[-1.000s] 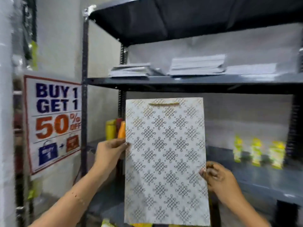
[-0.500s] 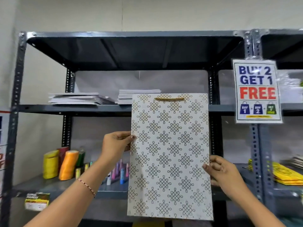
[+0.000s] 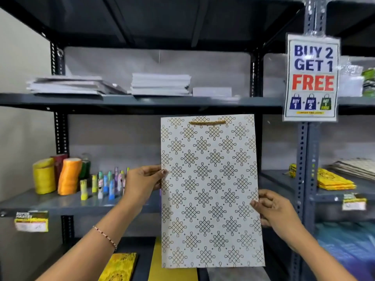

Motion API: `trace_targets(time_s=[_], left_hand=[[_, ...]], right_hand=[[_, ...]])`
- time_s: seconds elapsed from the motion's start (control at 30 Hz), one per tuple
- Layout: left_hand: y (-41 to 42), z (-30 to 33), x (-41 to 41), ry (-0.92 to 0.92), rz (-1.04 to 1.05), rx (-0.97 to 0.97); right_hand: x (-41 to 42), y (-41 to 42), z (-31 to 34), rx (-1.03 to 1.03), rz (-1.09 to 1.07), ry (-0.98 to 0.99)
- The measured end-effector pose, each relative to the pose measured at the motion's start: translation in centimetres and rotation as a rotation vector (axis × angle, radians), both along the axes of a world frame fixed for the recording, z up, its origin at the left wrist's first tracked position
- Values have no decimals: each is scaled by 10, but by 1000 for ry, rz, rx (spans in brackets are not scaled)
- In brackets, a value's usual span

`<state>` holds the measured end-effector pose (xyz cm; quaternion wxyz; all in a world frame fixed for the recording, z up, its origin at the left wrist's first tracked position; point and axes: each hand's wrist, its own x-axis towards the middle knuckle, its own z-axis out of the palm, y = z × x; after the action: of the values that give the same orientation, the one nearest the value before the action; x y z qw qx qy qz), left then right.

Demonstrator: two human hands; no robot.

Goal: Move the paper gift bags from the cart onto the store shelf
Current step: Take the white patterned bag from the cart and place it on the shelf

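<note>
A flat white paper gift bag (image 3: 211,191) with a gold and black knot pattern and a gold cord handle is held upright in front of the grey metal store shelf (image 3: 142,101). My left hand (image 3: 142,183) pinches its left edge at mid height. My right hand (image 3: 274,211) grips its right edge a little lower. The bag's top reaches just under the upper shelf board, and its lower part hides the middle shelf behind it. The cart is out of view.
Stacks of white paper (image 3: 160,84) lie on the upper shelf. Yellow and orange spools (image 3: 69,176) and small bottles (image 3: 101,186) stand on the middle shelf at left. A "BUY 2 GET 1 FREE" sign (image 3: 311,78) hangs on the right upright. Yellow flat bags (image 3: 332,181) lie on the right-hand shelf.
The view has swung right and come closer to the shelf. Both hands keep their hold on the bag, which now sits lower against the shelves, its top under the upper board.
</note>
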<state>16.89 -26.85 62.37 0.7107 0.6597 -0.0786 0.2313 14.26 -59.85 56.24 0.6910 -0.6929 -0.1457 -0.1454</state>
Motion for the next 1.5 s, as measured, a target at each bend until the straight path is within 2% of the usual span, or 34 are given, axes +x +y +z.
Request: trace_targets(time_s=[0.13,0.43,0.6,0.7,0.87,0.97,1.03,1.17,1.27,1.37,1.5], left_hand=[[3,-67,-3,109,-16,9],[21,-225,-28,382,-56,129],[26,-287,-36,572,-100,136],[15,-315,-36,722,-191,37],[-21,-354,-33,823,-475,26],[-40,-365,-26,858,-595,101],[-54,-372,-2,881,-564,41],[-93,-363,69,877,-377,-91],[-122,-353,118,867,-304,-68],[-148,-349,162,864,-233,-77],[-170,-359,204,834,-110,53]], right_hand=[[-12,3,-64,-1,-46,148],[-52,12,-214,-24,-129,609],[-65,9,-273,116,-143,800],[-64,8,-293,150,-199,754],[-21,-22,-310,98,-321,769],[14,-38,-304,108,-371,732],[46,-51,-295,72,-339,709],[123,-79,-266,32,-251,647],[171,-97,-251,-96,-212,608],[205,-118,-267,-183,-197,665],[230,-127,-305,-124,-225,825]])
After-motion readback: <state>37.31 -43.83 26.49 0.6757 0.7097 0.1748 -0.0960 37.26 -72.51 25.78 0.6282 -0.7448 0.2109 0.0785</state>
